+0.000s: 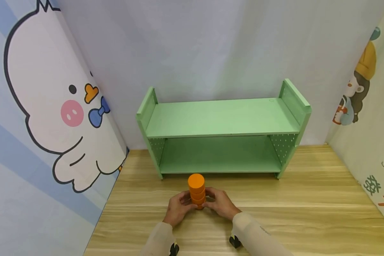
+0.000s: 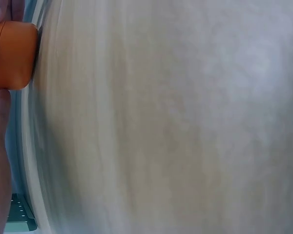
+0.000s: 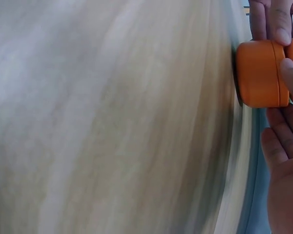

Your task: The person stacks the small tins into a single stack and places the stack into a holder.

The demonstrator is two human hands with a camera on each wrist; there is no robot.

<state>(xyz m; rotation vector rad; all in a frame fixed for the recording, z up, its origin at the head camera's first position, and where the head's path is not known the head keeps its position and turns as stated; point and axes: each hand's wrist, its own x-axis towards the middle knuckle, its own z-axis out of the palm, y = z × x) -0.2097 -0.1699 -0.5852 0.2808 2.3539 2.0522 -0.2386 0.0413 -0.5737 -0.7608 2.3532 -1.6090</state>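
A column of orange round containers (image 1: pixel 196 190), stacked one on another, stands upright on the wooden table in front of the shelf. My left hand (image 1: pixel 178 208) holds the lower part from the left, with the thumb at the near side and the fingers reaching behind. From the opposite side my right hand (image 1: pixel 222 203) grips the same stack low down. In the right wrist view, the bottom orange container (image 3: pixel 261 73) has a smooth rounded base and a thin seam, with both thumbs near that seam. The left wrist view catches only part of this container (image 2: pixel 13 56) at its edge.
A light green two-tier shelf (image 1: pixel 224 117) stands behind the stack, with raised side panels. Beneath lies a wood-grain table (image 1: pixel 307 199). Curtains with cartoon prints (image 1: pixel 48 99) hang at the left, back and right.
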